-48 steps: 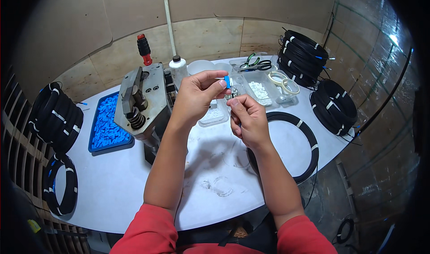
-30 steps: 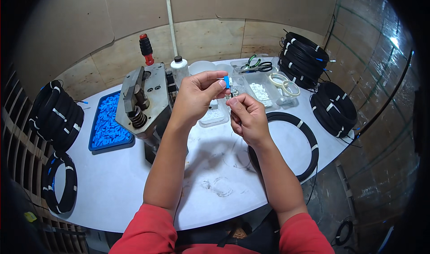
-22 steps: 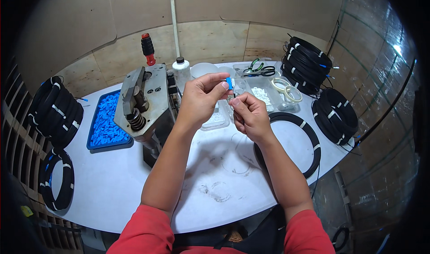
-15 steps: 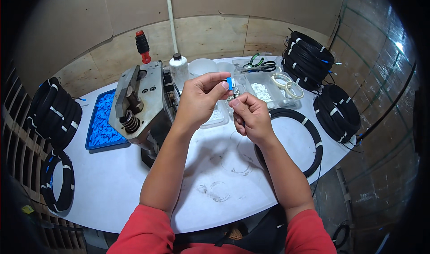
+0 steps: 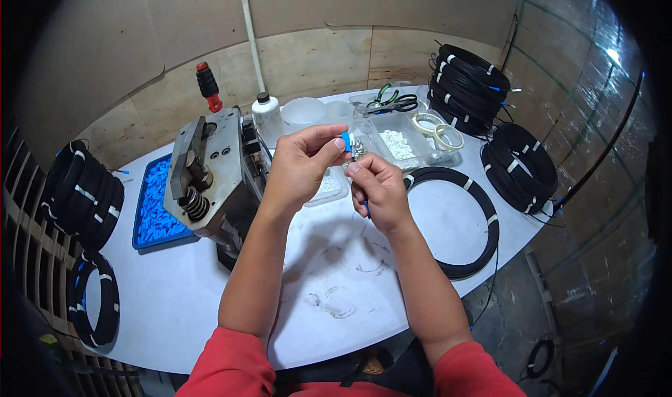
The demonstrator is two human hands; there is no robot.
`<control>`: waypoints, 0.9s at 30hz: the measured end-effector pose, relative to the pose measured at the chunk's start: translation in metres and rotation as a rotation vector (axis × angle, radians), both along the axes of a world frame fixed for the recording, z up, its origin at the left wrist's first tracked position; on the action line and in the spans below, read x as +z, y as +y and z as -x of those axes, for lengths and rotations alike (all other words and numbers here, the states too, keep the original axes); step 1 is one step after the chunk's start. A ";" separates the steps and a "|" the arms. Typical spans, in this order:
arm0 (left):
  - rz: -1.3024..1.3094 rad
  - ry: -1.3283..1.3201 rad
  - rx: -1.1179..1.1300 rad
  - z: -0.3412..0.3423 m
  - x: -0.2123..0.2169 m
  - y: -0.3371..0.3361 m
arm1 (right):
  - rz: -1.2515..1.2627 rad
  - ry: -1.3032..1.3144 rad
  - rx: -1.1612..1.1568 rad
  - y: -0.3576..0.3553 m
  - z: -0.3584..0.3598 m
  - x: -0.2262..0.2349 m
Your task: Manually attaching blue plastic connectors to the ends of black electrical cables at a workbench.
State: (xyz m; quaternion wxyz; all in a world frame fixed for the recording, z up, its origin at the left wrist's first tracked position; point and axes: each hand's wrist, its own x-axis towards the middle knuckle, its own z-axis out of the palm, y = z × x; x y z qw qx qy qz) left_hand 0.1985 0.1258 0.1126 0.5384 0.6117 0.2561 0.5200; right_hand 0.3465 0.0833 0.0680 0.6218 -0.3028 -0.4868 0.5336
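1. Nearest my view, 2 red sleeves [image 5: 227, 362] reach in over the white table [image 5: 329, 264].
2. I see the right hand [image 5: 378, 194] pinching a thin dark cable end [image 5: 353, 159] between thumb and forefinger; its tip is too small for me to make out.
3. The left hand [image 5: 299, 169] pinches a small blue connector housing [image 5: 346, 142], in the air just above the right fingertips.
4. To my right, a black cable coil [image 5: 462, 269] lies flat beside the right forearm.
5. To my left, a metal press [image 5: 225, 162] stands between the left forearm and a blue tray [image 5: 164, 245] full of small blue pieces [image 5: 152, 204].
6. Beyond the hands, white pieces [image 5: 397, 145] fill a clear box, near 2 tape rolls [image 5: 449, 145].
7. Farther back, I make out a white bottle [image 5: 266, 115], black-handled scissors [image 5: 402, 104] and stacked coils [image 5: 458, 96].
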 end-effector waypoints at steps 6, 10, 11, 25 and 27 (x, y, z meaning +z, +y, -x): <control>-0.004 0.047 0.000 0.001 0.000 -0.001 | -0.025 -0.140 -0.030 -0.012 -0.006 -0.003; -0.006 0.042 -0.015 -0.001 -0.001 -0.002 | -0.022 -0.091 -0.076 -0.015 -0.005 -0.005; -0.010 0.047 -0.014 -0.001 0.000 -0.002 | -0.022 -0.091 -0.075 -0.015 -0.004 -0.006; 0.005 0.037 -0.075 0.000 0.001 -0.003 | -0.115 -0.153 -0.252 -0.019 -0.002 -0.008; 0.003 0.034 -0.077 0.001 0.001 -0.002 | -0.107 -0.145 -0.240 -0.018 -0.002 -0.010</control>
